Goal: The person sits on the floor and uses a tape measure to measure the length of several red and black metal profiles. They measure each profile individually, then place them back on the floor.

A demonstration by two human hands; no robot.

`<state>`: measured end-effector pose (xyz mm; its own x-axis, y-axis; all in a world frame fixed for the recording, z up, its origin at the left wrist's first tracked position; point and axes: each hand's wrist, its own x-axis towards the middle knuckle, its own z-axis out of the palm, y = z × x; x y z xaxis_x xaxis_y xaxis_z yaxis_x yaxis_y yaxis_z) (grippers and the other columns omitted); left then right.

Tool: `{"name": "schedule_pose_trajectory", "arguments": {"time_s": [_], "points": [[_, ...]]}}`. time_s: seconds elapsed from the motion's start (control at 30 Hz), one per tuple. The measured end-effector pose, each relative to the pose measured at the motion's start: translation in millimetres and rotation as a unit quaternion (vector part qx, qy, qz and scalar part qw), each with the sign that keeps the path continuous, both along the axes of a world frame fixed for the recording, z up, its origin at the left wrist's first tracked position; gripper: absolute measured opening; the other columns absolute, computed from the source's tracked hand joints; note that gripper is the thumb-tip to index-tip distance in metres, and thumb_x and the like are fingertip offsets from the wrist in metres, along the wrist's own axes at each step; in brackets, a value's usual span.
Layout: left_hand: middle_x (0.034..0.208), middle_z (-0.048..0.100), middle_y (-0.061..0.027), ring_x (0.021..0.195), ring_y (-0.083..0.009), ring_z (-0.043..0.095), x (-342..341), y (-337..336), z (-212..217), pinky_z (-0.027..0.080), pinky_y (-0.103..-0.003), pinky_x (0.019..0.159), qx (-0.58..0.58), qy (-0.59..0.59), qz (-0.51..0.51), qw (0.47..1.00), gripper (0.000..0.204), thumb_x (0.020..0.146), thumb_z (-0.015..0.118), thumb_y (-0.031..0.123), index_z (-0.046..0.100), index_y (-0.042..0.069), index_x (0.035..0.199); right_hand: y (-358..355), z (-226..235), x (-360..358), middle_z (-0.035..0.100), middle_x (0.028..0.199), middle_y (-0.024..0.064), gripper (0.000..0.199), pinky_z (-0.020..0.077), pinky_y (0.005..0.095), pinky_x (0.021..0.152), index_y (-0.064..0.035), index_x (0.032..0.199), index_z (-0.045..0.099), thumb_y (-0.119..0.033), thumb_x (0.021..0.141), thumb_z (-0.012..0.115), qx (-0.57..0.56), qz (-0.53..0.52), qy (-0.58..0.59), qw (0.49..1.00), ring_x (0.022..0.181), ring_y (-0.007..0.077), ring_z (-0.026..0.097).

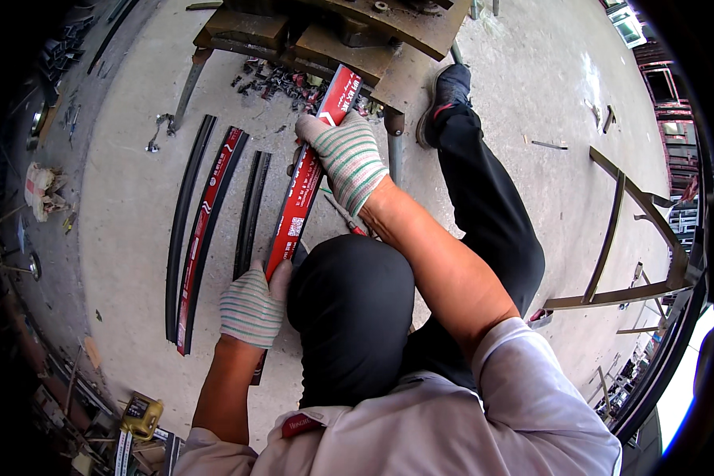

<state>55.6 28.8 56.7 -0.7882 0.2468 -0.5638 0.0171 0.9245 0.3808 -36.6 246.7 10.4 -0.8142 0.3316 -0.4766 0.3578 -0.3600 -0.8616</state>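
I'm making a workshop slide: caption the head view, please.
The gloved left hand and right hand hold a red-faced strip; other strips lie on the floor.

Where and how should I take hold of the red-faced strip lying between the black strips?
Probably mid-length on the red-faced strip, from above and its right side, pinching across both long edges. It is long, narrow and lying flat, so a central hold should balance it. Bare floor shows along its right, while the left black strip crowds its lower end.
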Motion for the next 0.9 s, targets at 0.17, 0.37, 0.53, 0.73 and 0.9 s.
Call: {"name": "schedule_pose_trajectory", "arguments": {"time_s": [0.17, 0.37, 0.53, 0.73, 0.9], "points": [[0.098, 0.069, -0.0339, 0.096, -0.0482, 0.068, -4, -1, -3, 0.054, -0.051, 0.088, 0.009, -0.02, 0.018, 1.0, 0.054, 0.104, 0.052, 0.043, 0.064, -0.009, 0.113, -2, 2, -3, 0.061, 0.081, 0.0062, 0.039, 0.0527, 0.0327, 0.062, 0.0019, 0.1, 0.054, -0.023, 0.08, 0.076, 0.029, -0.004, -0.02, 0.999, 0.066, 0.0151, 0.057], [0.101, 0.069, -0.0331, 0.098, -0.0484, 0.067, -3, 6, 16, 0.054, -0.051, 0.088, -0.002, -0.056, 0.03, 0.998, 0.052, 0.104, 0.053, 0.042, 0.065, -0.008, 0.114, -4, 9, -2, 0.06, 0.079, 0.006, 0.033, 0.0516, 0.0332, 0.061, 0.0011, 0.096, 0.056, -0.022, 0.081, 0.074, 0.02, -0.025, -0.02, 0.999, 0.065, 0.0153, 0.057], [0.101, 0.069, -0.0333, 0.097, -0.0482, 0.068, -6, 3, 17, 0.055, -0.05, 0.086, 0.007, -0.058, 0.023, 0.998, 0.053, 0.104, 0.053, 0.043, 0.065, -0.008, 0.113, -7, 18, -3, 0.06, 0.075, 0.0045, 0.022, 0.051, 0.0331, 0.059, -0.0023, 0.088, 0.059, -0.019, 0.082, 0.073, 0.005, -0.051, -0.002, 0.999, 0.063, 0.0147, 0.056], [0.096, 0.069, -0.0335, 0.092, -0.0474, 0.069, -5, 11, 29, 0.056, -0.05, 0.083, -0.013, -0.061, 0.006, 0.998, 0.052, 0.105, 0.051, 0.041, 0.065, -0.009, 0.112, -4, 18, -3, 0.061, 0.074, 0.0051, 0.02, 0.0506, 0.0345, 0.056, -0.0013, 0.086, 0.061, -0.017, 0.081, 0.073, -0.012, -0.053, -0.033, 0.998, 0.059, 0.0157, 0.055], [0.091, 0.069, -0.0334, 0.086, -0.0475, 0.069, -1, 7, 31, 0.056, -0.05, 0.081, 0.005, -0.039, -0.005, 0.999, 0.049, 0.104, 0.053, 0.037, 0.065, -0.01, 0.113, -6, 28, -2, 0.061, 0.076, 0.0054, 0.024, 0.0506, 0.034, 0.057, -0.0008, 0.092, 0.061, -0.019, 0.082, 0.074, -0.028, -0.057, -0.03, 0.998, 0.059, 0.0159, 0.056]]}}
